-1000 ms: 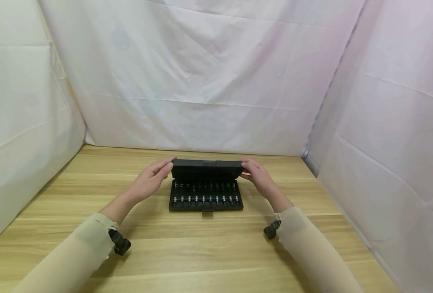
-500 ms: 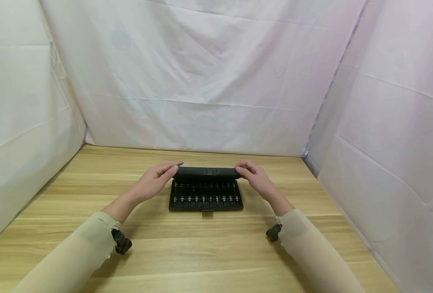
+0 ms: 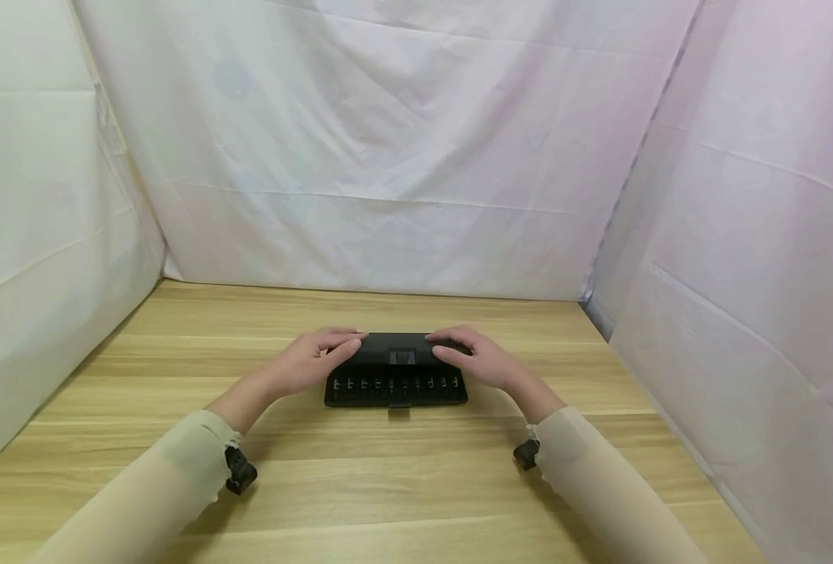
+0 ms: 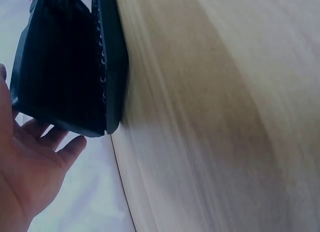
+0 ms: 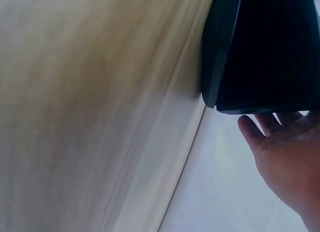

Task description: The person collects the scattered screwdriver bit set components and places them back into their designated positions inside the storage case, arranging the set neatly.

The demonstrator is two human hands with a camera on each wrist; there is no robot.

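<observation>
A black plastic socket-bit case (image 3: 377, 352) lies on the wooden table, its lid tilted partway down over the base. A row of silver socket bits (image 3: 391, 385) shows in front of the lid; the back row is hidden. My left hand (image 3: 307, 364) rests on the lid's left end, thumb and fingers on its outer face. At the right end my right hand (image 3: 483, 364) touches the lid likewise. In the left wrist view, the left hand's fingers (image 4: 72, 149) reach past the lid's side. The right wrist view has the right hand (image 5: 287, 152) beside the lid (image 5: 270, 57).
Wood-grain tabletop (image 3: 388, 486) lies under both forearms. White cloth (image 3: 360, 157) hangs behind the table and along both sides. A black wrist camera (image 3: 240, 472) sits on the left cuff, another wrist camera (image 3: 527, 454) on the right one.
The lid has swung down and toward me, covering the back row of bits. Both hands have moved inward and lower with it, the thumbs now farther over its outer face.
</observation>
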